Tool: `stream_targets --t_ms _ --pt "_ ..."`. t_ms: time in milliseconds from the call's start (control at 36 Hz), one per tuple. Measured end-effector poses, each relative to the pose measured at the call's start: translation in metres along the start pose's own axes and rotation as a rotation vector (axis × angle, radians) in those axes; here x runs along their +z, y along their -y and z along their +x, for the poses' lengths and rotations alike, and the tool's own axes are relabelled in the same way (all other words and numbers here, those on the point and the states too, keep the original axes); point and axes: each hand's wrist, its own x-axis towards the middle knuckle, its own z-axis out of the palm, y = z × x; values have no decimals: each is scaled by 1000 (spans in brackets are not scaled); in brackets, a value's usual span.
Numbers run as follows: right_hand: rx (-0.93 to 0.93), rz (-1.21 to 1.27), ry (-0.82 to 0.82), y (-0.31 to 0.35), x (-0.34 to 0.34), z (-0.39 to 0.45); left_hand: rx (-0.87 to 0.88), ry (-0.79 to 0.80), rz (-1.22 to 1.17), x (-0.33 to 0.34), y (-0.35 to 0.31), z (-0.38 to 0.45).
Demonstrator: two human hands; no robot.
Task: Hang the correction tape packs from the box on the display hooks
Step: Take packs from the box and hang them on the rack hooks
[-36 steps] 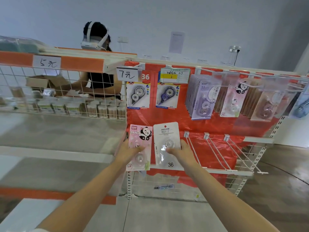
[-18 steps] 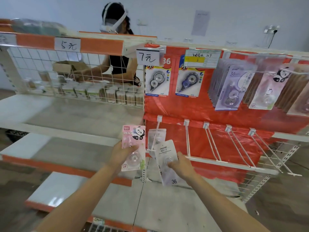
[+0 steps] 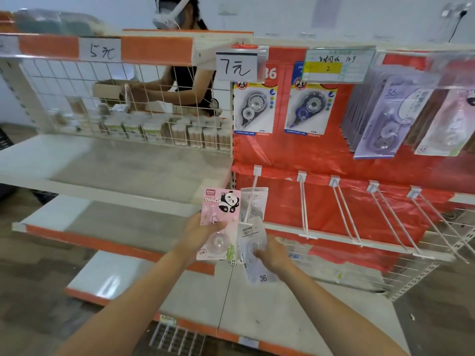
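Currently a pink pack (image 3: 220,224) is gripped by the left hand (image 3: 199,236) and a white pack (image 3: 253,250) is pinched by the right hand (image 3: 273,254) at the leftmost hook (image 3: 250,201); its hole could miss the tip, so the pack could drop.

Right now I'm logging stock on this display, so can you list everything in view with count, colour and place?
pink panda pack: one, pink, held in front of the lower hooks.
white pack marked 36: one, white and clear, at the tip of the leftmost lower hook.
hung white pack: one, further back on that hook.
lower hooks: five, white, on the red panel.
PET packs: two, upper left of the red panel.
purple and panda packs: several rows, upper right; count unclear.
price tags: "7元" and "5元", white.
wire basket: one, white, upper left shelf, holding small containers.
other person: one, behind the basket.
left hand: holds the pink pack.
right hand: pinches the white pack.
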Motion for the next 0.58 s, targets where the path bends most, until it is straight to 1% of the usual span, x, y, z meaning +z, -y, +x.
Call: stream_targets --t_ms 111,222,361,500,583 --pt "3 59 -16 -4 4 1 3 -40 9 1 1 3" --pt "4 170 -12 -8 10 -3 -21 -34 11 2 2 8" --pt "19 241 -45 -11 11 -2 -47 -30 38 3 5 14" --pt "11 275 -50 -14 11 0 -70 -14 74 4 7 19" --pt "7 271 -21 -17 12 0 -83 -28 86 5 9 21"
